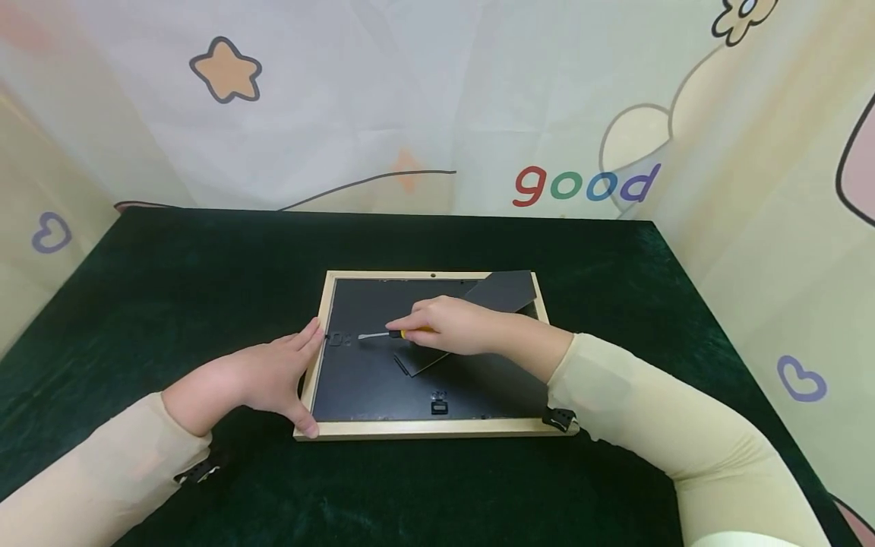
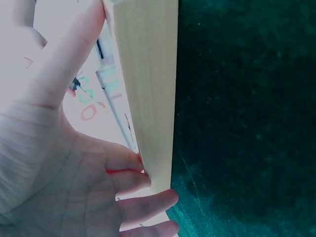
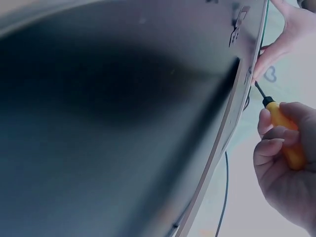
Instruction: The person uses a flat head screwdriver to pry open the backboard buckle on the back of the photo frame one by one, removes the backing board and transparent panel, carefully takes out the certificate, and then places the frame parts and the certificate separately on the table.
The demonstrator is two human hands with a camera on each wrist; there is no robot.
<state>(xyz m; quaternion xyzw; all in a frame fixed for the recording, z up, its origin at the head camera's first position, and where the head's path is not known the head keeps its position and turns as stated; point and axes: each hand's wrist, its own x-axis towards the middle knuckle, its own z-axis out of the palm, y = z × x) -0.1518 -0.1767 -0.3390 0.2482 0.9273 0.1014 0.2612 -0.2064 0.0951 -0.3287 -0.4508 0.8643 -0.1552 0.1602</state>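
Note:
A picture frame with a pale wooden border (image 1: 437,429) lies back side up, its dark backing board (image 1: 383,387) showing. My left hand (image 1: 276,376) spans the frame's left side, thumb at the near corner and fingers at the left edge; in the left wrist view the hand (image 2: 74,163) touches the wooden edge (image 2: 148,98). My right hand (image 1: 458,325) grips a screwdriver (image 1: 374,335) above the board, its tip pointing left. The yellow handle (image 3: 291,143) lies within the curled fingers of the right hand (image 3: 291,187). A black stand flap (image 1: 506,290) crosses the board under the right hand.
Dark green cloth (image 1: 437,486) covers the table around the frame. Metal hangers sit near the board's left and near edges. A printed curtain (image 1: 383,99) hangs behind and at both sides.

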